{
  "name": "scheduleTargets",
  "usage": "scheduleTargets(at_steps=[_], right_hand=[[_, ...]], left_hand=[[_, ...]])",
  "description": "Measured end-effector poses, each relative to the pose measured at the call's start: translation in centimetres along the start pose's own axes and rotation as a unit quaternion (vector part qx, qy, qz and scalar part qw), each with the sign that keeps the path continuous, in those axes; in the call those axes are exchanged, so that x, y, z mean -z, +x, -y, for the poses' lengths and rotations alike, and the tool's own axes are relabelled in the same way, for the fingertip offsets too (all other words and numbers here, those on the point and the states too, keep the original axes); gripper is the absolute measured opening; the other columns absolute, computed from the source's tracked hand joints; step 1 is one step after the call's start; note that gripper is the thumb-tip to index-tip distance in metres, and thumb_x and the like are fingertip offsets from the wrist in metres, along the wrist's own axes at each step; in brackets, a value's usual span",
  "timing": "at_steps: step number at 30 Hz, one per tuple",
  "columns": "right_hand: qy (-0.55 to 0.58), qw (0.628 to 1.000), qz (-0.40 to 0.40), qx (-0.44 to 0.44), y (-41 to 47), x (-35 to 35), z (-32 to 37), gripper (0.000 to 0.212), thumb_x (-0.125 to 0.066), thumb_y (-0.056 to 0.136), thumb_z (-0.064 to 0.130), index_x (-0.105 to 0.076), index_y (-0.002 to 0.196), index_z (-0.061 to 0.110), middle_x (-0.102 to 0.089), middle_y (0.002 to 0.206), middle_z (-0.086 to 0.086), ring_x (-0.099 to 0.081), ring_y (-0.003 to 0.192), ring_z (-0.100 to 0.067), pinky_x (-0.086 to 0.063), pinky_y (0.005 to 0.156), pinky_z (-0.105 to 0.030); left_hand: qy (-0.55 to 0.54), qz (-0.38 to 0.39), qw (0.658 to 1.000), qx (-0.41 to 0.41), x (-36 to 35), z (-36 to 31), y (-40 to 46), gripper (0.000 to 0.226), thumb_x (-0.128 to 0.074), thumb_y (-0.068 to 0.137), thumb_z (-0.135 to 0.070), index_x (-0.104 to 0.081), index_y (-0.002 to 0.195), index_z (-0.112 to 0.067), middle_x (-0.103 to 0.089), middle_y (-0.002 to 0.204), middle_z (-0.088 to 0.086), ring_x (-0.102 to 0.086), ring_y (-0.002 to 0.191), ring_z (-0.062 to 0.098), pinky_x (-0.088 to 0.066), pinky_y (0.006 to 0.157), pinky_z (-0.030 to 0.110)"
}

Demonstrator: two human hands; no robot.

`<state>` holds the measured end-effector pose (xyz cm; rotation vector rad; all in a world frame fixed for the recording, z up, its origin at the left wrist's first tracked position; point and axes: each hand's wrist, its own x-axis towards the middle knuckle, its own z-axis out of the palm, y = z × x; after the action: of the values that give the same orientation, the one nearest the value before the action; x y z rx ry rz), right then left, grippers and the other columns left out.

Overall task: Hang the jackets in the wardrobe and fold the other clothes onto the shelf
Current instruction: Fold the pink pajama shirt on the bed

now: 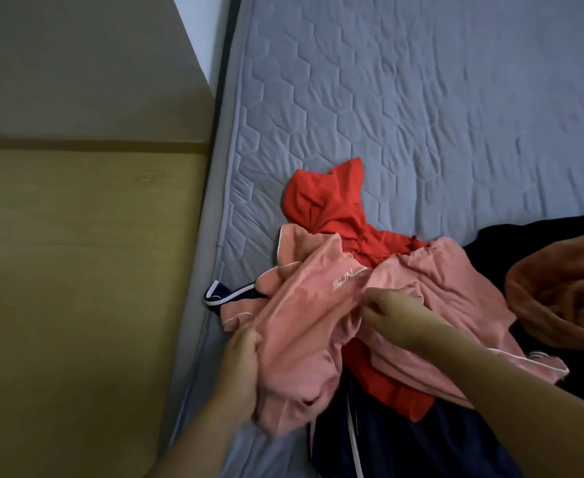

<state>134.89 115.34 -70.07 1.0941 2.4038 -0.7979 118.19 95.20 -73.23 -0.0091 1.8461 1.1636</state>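
Fingers (249, 343) of my left hand (240, 367) are curled round a bunched edge of the pink garment (304, 305), and my right hand (392, 313) pinches the same cloth near its white lettering. It lies crumpled on the bed (421, 98), on top of a red hooded top (328, 198) and a navy piece with white piping (345, 439).

By my reading the job is barely begun: nothing here is folded or hung, and the whole pile waits on the mattress. An orange-brown fabric (559, 301) and something black (511, 243) sit at the right, both cut off by the frame. No wardrobe interior, hanger or shelf shows; the wooden panel (87, 236) at left may be furniture, I cannot tell. Whether the pink piece is a jacket or a shirt is unclear.
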Motion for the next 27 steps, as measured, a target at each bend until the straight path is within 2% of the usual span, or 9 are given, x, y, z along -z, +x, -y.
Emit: scheduleTargets(at_steps=[3, 6, 8, 11, 13, 17, 20, 23, 27], right_hand=[[-0.03, 0.999, -0.025, 0.028, -0.6, 0.9, 1.1, 0.018, -0.055, 0.084, 0.023, -0.054, 0.102, 0.021, -0.055, 0.113, -0.007, -0.051, 0.108, -0.031, -0.04, 0.084, -0.037], [0.022, 0.992, -0.123, -0.026, 0.8, 0.9, 2.9, 0.055, -0.062, 0.079, 0.015, -0.049, 0.132, 0.007, -0.047, 0.125, -0.019, -0.046, 0.115, -0.04, -0.036, 0.096, -0.044], [0.055, 0.994, -0.088, -0.041, 2.2, 0.7, 4.4, 0.074, -0.064, 0.08, 0.018, -0.032, 0.146, 0.008, -0.035, 0.141, -0.02, -0.038, 0.127, -0.039, -0.03, 0.107, -0.042], [-0.038, 0.999, 0.037, -0.007, 4.5, -1.1, 5.9, 0.088, -0.062, 0.083, 0.038, -0.012, 0.153, 0.02, -0.027, 0.154, -0.009, -0.029, 0.14, -0.03, -0.024, 0.114, -0.04], [-0.067, 0.992, 0.105, -0.033, 5.2, -2.7, 6.4, 0.081, -0.059, 0.085, 0.049, -0.019, 0.151, 0.021, -0.042, 0.147, -0.009, -0.04, 0.135, -0.029, -0.027, 0.11, -0.04], [-0.061, 0.986, 0.135, -0.074, 4.1, -5.1, 6.6, 0.047, -0.063, 0.082, 0.034, -0.052, 0.124, 0.015, -0.057, 0.129, -0.012, -0.055, 0.117, -0.03, -0.044, 0.095, -0.032], [-0.097, 0.985, 0.146, -0.008, 1.8, -5.7, 7.2, 0.041, -0.063, 0.079, 0.032, -0.056, 0.116, 0.017, -0.062, 0.12, -0.009, -0.059, 0.107, -0.03, -0.046, 0.083, -0.03], [-0.027, 0.982, 0.186, 0.031, -0.7, -5.7, 7.6, 0.026, -0.062, 0.079, 0.038, -0.054, 0.1, 0.027, -0.064, 0.107, 0.0, -0.062, 0.096, -0.023, -0.041, 0.074, -0.025], [0.286, 0.914, 0.276, -0.078, -1.6, -4.7, 7.4, 0.02, -0.055, 0.085, 0.009, -0.061, 0.104, 0.007, -0.066, 0.099, -0.01, -0.061, 0.089, -0.022, -0.05, 0.08, -0.042]], left_hand=[[0.255, 0.041, 0.966, -0.003, 5.4, 0.2, -2.0, 0.027, -0.045, 0.093, -0.01, -0.055, 0.068, -0.012, -0.061, 0.064, -0.001, -0.056, 0.07, 0.021, -0.044, 0.061, 0.027], [0.556, 0.135, 0.819, 0.051, 8.3, 0.6, -3.0, 0.026, -0.044, 0.097, -0.021, -0.062, 0.08, -0.015, -0.069, 0.097, 0.008, -0.064, 0.094, 0.026, -0.046, 0.075, 0.031], [0.676, 0.15, 0.718, 0.078, 9.6, 0.3, -3.3, 0.031, -0.039, 0.098, -0.021, -0.064, 0.113, -0.01, -0.063, 0.125, 0.011, -0.059, 0.115, 0.026, -0.044, 0.09, 0.029], [0.732, 0.111, 0.663, 0.115, 10.8, -0.2, -3.0, 0.04, -0.04, 0.093, -0.023, -0.058, 0.127, -0.013, -0.058, 0.134, 0.008, -0.056, 0.121, 0.025, -0.043, 0.097, 0.032], [0.673, 0.114, 0.724, 0.094, 10.2, -0.3, -2.1, 0.035, -0.044, 0.088, -0.028, -0.058, 0.119, -0.016, -0.061, 0.127, 0.009, -0.06, 0.113, 0.026, -0.047, 0.092, 0.032], [0.277, 0.064, 0.959, 0.006, 4.8, -0.1, 1.3, 0.044, -0.064, 0.078, -0.021, -0.052, 0.12, -0.024, -0.066, 0.114, 0.007, -0.063, 0.105, 0.025, -0.05, 0.091, 0.039], [0.305, 0.01, 0.952, -0.031, 1.3, -0.7, 3.8, 0.058, -0.071, 0.072, -0.044, -0.051, 0.125, -0.029, -0.055, 0.126, 0.011, -0.052, 0.115, 0.031, -0.043, 0.101, 0.038], [0.434, 0.024, 0.896, -0.09, 0.8, -1.4, 4.1, 0.024, -0.063, 0.078, -0.041, -0.064, 0.094, -0.025, -0.05, 0.118, 0.006, -0.046, 0.11, 0.026, -0.037, 0.098, 0.031], [0.246, 0.058, 0.959, -0.128, 2.4, -3.8, 2.9, 0.031, -0.067, 0.066, -0.044, -0.055, 0.088, -0.027, -0.062, 0.092, -0.009, -0.057, 0.079, 0.007, -0.042, 0.075, 0.027]])
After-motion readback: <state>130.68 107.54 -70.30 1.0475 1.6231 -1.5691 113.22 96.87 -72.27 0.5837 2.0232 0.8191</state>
